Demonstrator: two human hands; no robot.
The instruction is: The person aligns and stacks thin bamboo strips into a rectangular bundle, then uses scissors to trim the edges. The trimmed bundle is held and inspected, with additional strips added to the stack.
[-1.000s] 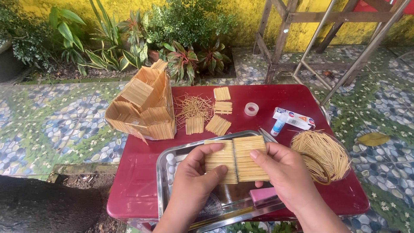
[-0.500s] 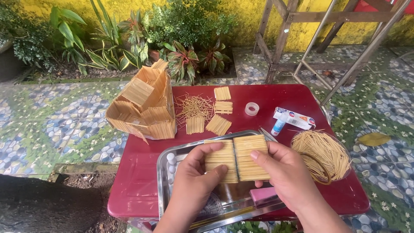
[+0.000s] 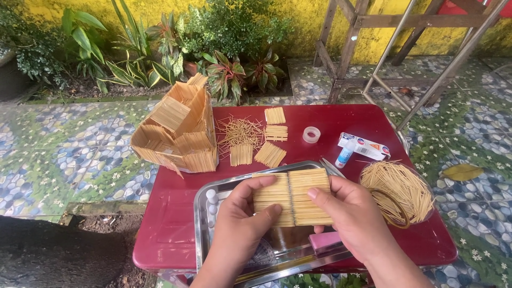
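- Two stick panels [image 3: 292, 198] butted edge to edge above the tray [image 3: 205, 198]; I see left hand [image 3: 240, 229] and right hand [image 3: 349, 221] fingers clamped on them.
- Done, I judge: stick house [image 3: 178, 133] on table [image 3: 165, 224] partly clad.
- Left: spare panels [image 3: 270, 153], loose sticks [image 3: 397, 189].

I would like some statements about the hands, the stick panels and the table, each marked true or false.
1. Both hands hold two flat stick panels side by side. True.
2. The panels are held over a metal tray. True.
3. The table is blue. False: it is dark red.
4. The tape roll lies inside the tray. False: it lies on the table, beyond the tray.
5. A stick-built model stands at the table's far left corner. True.
6. The right hand holds the glue tube. False: the tube lies on the table, and the left hand shares the panels.
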